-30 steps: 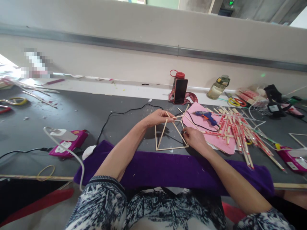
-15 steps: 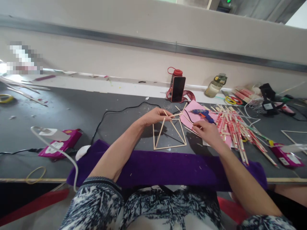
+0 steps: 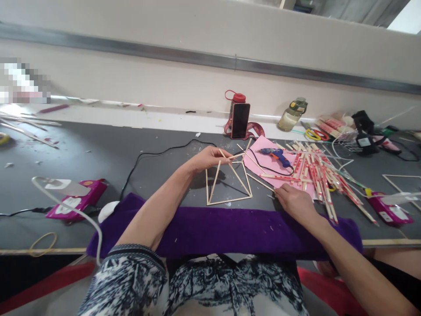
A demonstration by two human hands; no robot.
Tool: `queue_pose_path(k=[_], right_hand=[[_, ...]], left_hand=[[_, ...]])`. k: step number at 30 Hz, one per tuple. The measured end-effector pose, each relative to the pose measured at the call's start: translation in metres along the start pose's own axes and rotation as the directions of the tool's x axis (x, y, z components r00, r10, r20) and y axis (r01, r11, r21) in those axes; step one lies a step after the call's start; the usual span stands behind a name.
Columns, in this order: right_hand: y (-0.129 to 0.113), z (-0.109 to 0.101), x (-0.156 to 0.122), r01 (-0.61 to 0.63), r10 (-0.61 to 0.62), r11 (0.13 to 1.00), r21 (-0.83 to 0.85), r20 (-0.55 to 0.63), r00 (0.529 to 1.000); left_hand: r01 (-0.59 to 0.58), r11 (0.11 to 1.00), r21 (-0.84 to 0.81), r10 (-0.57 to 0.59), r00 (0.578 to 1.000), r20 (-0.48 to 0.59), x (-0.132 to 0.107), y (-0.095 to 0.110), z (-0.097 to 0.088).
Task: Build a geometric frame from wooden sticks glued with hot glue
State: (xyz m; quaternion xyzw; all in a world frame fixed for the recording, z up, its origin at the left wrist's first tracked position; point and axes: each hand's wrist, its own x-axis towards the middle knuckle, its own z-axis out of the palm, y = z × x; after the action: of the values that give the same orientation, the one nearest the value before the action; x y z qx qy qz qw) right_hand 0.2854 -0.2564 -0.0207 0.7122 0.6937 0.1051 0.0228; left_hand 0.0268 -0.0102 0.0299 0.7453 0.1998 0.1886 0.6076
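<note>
A frame of thin wooden sticks point(image 3: 230, 201) stands on the dark table, with a four-sided base and slanting sticks rising from it. My left hand point(image 3: 210, 159) is closed at its top, pinching the upper stick ends between thumb and fingers. To the right, my right hand point(image 3: 292, 199) has its fingers closed on the near end of a loose wooden stick point(image 3: 261, 182), which points toward the frame. A blue glue gun point(image 3: 275, 154) lies on pink paper point(image 3: 261, 147) beyond my right hand.
Several sticks in red-and-white wrappers point(image 3: 317, 169) are heaped on the right. A phone point(image 3: 240, 121) leans on a red-capped bottle point(image 3: 239, 97); a green-lidded bottle point(image 3: 291, 116) stands nearby. A purple cloth point(image 3: 223, 230) lines the near edge. A black cable point(image 3: 140, 154) crosses the left side.
My right hand has moved toward me and to the right, leaving one stick and closing on the end of another. My left hand keeps its hold on the frame's top.
</note>
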Motion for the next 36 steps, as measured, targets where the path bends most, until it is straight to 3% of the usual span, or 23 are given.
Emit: queue_pose_path(k=[3,6,9,11,13,15,19,22,27,32,36], right_hand=[[0.006,0.0,-0.001,0.016,-0.016,0.999,0.033,-0.012,1.0],[0.027,-0.01,0.0,0.013,-0.003,0.988,0.152,-0.068,0.998],[0.05,-0.041,0.014,0.061,0.018,0.934,0.353,-0.217,0.976],[0.057,-0.072,0.033,0.114,0.02,0.913,0.392,-0.323,0.946],[0.053,-0.102,0.057,0.142,0.012,0.92,0.366,-0.388,0.921],[0.043,-0.126,0.084,0.248,-0.085,0.914,0.321,-0.448,0.89],[0.019,-0.148,0.13,0.428,-0.271,0.875,0.226,-0.503,0.821],[0.008,-0.152,0.149,0.421,-0.31,0.886,0.197,-0.424,0.851],[0.007,-0.157,0.163,0.29,-0.227,0.939,0.183,-0.303,0.926],[0.022,-0.156,0.175,0.155,-0.101,0.975,0.162,-0.302,0.948],[0.043,-0.154,0.178,0.041,0.007,0.971,0.235,-0.197,0.98]], left_hand=[[0.007,1.0,0.008,-0.007,1.0,0.008,-0.002,0.003,0.0],[0.002,1.0,0.0,-0.002,1.0,0.014,-0.003,0.003,0.0],[-0.027,1.0,0.002,0.027,0.998,0.049,-0.003,0.002,-0.001],[-0.031,0.999,0.017,0.03,0.998,0.063,-0.002,0.001,-0.001],[-0.016,1.0,0.025,0.015,0.998,0.054,-0.002,0.002,-0.001],[0.002,1.0,0.02,-0.002,0.999,0.032,-0.003,0.004,0.0],[-0.009,0.999,0.031,0.008,1.0,0.012,-0.006,0.007,0.001],[-0.017,0.999,0.042,0.017,1.0,0.006,-0.006,0.007,0.0],[-0.009,0.999,0.031,0.009,1.0,-0.006,-0.005,0.006,0.001],[-0.019,0.999,0.026,0.019,1.0,0.006,-0.005,0.005,0.002],[-0.005,0.999,0.04,0.005,1.0,0.005,-0.004,0.003,0.0]])
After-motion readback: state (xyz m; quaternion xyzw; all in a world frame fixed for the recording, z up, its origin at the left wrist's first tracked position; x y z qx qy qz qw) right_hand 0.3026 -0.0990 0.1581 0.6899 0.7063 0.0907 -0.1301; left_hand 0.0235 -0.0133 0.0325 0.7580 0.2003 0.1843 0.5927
